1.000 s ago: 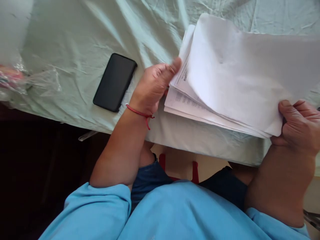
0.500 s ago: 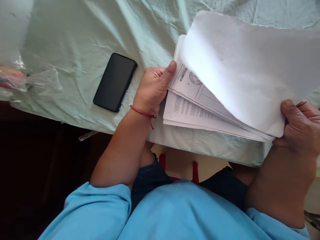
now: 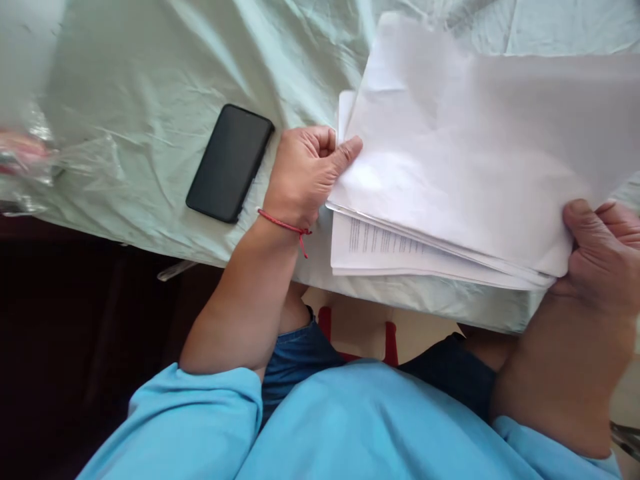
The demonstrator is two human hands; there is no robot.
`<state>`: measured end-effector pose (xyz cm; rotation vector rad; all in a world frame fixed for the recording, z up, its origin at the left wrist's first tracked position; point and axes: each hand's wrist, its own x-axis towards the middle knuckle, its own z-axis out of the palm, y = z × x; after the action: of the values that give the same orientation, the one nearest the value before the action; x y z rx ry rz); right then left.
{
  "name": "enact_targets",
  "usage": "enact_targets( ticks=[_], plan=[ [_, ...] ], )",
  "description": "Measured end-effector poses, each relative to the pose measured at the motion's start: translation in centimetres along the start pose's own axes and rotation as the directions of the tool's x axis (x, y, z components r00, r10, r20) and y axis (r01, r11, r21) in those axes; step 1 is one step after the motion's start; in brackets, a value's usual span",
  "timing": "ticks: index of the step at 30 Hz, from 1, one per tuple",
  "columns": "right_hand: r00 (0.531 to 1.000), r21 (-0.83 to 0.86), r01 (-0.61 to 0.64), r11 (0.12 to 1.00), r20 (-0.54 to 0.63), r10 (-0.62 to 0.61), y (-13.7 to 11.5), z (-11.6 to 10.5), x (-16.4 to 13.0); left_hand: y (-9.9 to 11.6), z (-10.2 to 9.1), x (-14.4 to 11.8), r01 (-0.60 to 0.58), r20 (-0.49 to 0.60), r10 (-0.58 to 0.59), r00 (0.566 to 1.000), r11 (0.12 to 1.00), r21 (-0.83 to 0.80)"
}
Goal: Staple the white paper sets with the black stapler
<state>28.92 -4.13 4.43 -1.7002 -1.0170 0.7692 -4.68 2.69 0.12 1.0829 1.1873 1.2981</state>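
A stack of paper sheets (image 3: 470, 147) lies between my hands, its top face blank and white. Below its front edge, a lower printed sheet (image 3: 390, 243) shows lines of small text. My left hand (image 3: 313, 167) pinches the stack's left edge, thumb on top and fingers curled underneath. On that wrist is a red cord bracelet (image 3: 284, 223). At the near right corner, my right hand (image 3: 603, 250) grips the sheets between its thumb and fingers. The fingertips under the paper are hidden.
Left of the papers, a black smartphone (image 3: 230, 163) rests on the pale green cloth (image 3: 150, 87). Clear plastic wrapping (image 3: 90, 157) with something reddish in it sits at the far left. The table edge runs just in front of my body.
The lifted top sheet has come down flat over the stamped page, covering it. My left thumb now presses on the blank sheet. My right hand has barely moved.
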Motion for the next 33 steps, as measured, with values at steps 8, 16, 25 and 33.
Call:
enact_targets(
  ticks=[8, 16, 25, 33],
  plan=[
    [1.000, 0.041, -0.010, 0.999, 0.029, 0.009, 0.3, -0.1, 0.1, -2.9, -1.6, 1.5, -0.022, 0.130, 0.020, 0.991, 1.000, 0.013],
    [0.998, 0.009, -0.039, 0.999, -0.042, 0.039, 0.4, -0.2, 0.1, -2.4, -1.7, 0.7, 0.035, 0.171, -0.037, 0.985, 0.999, 0.014],
    [1.000, -0.013, -0.017, 1.000, -0.020, 0.016, 0.7, -0.5, 0.3, -0.5, -0.8, 0.2, 0.249, 0.189, -0.246, 0.951, 0.968, 0.006],
    [0.985, 0.083, -0.074, 0.994, 0.164, 0.059, 1.0, 0.0, 0.6, 1.3, 0.4, -1.1, 0.239, 0.097, -0.240, 0.966, 0.971, 0.020]
  ],
)
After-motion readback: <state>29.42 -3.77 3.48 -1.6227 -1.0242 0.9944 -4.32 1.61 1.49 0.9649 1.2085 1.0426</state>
